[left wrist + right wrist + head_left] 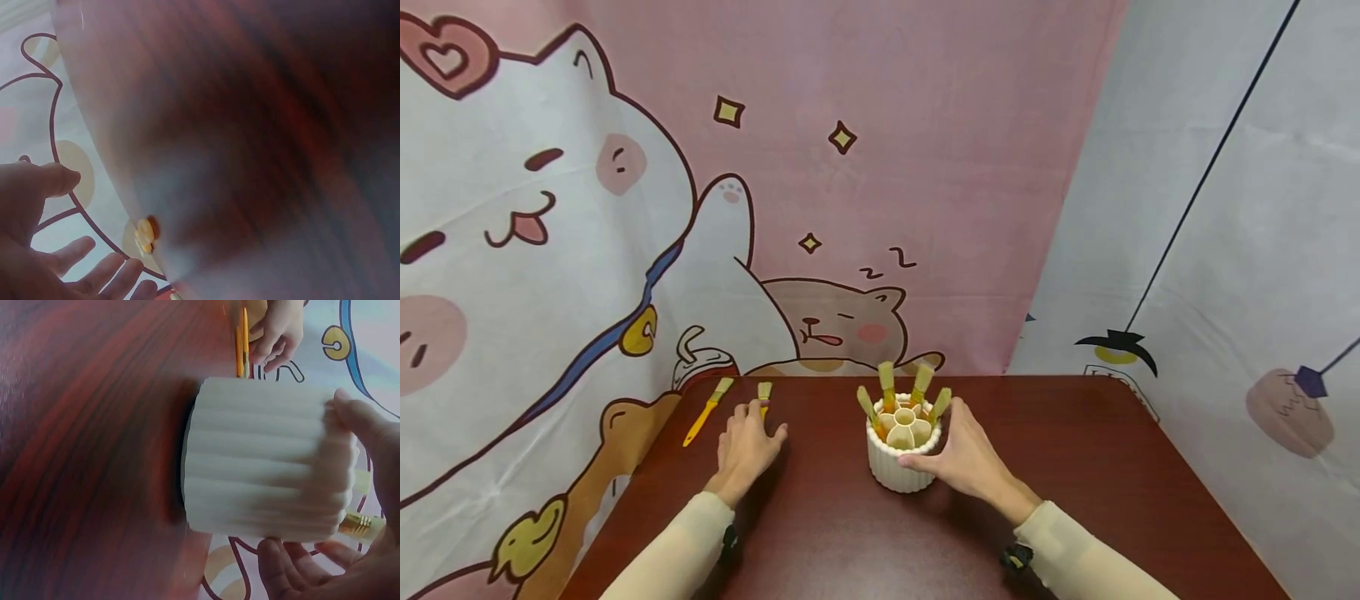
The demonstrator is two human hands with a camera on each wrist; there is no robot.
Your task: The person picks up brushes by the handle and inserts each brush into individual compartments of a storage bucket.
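A white ribbed round brush holder (898, 467) with petal-shaped compartments stands upright on the table. Several brushes (922, 379) with pale bristles lean in its compartments, bristles up. My right hand (973, 458) grips the holder from the right, thumb at the near rim and fingers round the far side; the right wrist view shows its ribbed wall (269, 456) between thumb and fingers. My left hand (747, 446) is over a yellow-handled brush (764, 390), covering most of its handle. In the left wrist view the left hand's fingers (103, 272) are spread and loosely bent, holding nothing.
Another yellow-handled brush (706, 417) lies left of my left hand, near the table's left edge. The dark red-brown table (1075, 450) ends at a cloth backdrop (925, 167) printed with cartoon cats, which hangs behind and along the sides.
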